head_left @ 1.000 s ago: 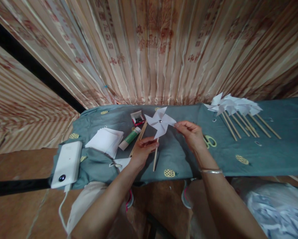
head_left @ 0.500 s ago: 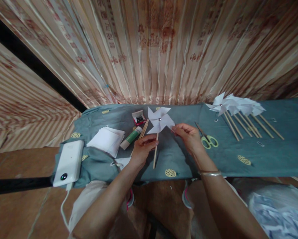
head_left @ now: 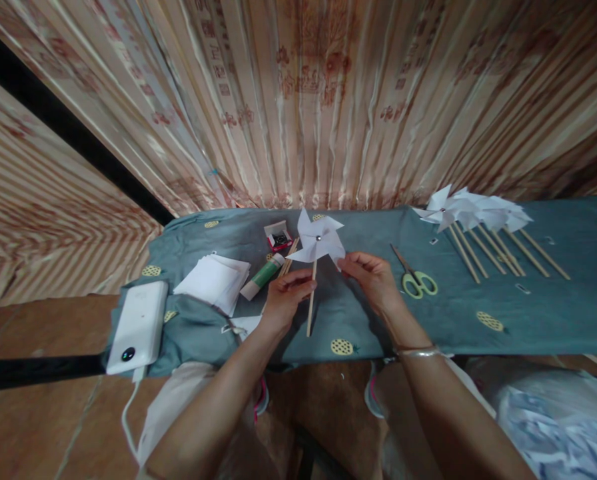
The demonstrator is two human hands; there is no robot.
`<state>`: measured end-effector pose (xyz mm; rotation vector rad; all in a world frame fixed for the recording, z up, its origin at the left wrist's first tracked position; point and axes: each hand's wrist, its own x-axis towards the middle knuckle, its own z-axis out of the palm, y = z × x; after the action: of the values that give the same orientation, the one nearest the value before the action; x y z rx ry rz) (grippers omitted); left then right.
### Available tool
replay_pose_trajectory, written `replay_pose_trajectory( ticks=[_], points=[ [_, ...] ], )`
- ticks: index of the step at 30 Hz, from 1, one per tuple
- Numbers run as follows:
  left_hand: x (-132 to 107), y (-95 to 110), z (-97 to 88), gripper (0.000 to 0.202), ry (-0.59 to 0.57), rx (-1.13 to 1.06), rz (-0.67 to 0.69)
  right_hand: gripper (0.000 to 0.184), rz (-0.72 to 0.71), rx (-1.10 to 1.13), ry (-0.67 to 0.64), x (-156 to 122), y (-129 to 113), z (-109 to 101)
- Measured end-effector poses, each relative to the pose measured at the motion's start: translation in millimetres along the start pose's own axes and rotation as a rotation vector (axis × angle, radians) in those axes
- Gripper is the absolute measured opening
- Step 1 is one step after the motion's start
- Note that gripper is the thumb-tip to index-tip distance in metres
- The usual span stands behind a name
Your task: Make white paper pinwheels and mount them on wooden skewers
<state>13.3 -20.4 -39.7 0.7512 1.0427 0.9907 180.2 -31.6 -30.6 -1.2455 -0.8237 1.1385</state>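
Observation:
A white paper pinwheel (head_left: pixel 317 241) on a wooden stick (head_left: pixel 310 303) stands upright over the blue-grey cloth table (head_left: pixel 528 313). My left hand (head_left: pixel 284 300) is closed round the stick below the wheel. My right hand (head_left: pixel 371 280) pinches the lower right blade of the wheel with its fingertips. A metal pin shows at the wheel's centre.
Several finished pinwheels (head_left: pixel 471 212) lie at the right. Green-handled scissors (head_left: pixel 414 280) rest beside my right hand. A glue stick (head_left: pixel 261 276), loose sticks (head_left: pixel 287 261), a small pin box (head_left: pixel 277 236), a stack of white paper squares (head_left: pixel 214 281) and a white power bank (head_left: pixel 137 327) lie to the left.
The wheel has turned on its pin, and my right hand has come down and left along its edge. The left hand keeps the stick in the same place.

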Motion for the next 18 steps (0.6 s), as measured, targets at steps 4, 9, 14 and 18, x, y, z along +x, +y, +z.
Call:
replay_pose_trajectory(
  ticks=[4,9,14,18],
  points=[
    [0.5,-1.0,0.0,0.030,-0.001,-0.013,0.003,0.032,-0.001,0.005,-0.024,-1.0,0.8,2.2],
    [0.4,-1.7,0.2,0.031,0.008,-0.019,0.003,0.032,0.024,0.015,-0.049,-4.0,-1.2,5.5],
    [0.2,-1.2,1.1,0.031,0.011,-0.001,0.004,0.035,0.016,0.007,-0.069,-6.1,-1.2,7.6],
    [-1.0,-0.6,1.6,0.031,0.010,-0.006,0.013,0.036,0.015,-0.005,-0.074,-6.1,1.3,8.7]
  ],
)
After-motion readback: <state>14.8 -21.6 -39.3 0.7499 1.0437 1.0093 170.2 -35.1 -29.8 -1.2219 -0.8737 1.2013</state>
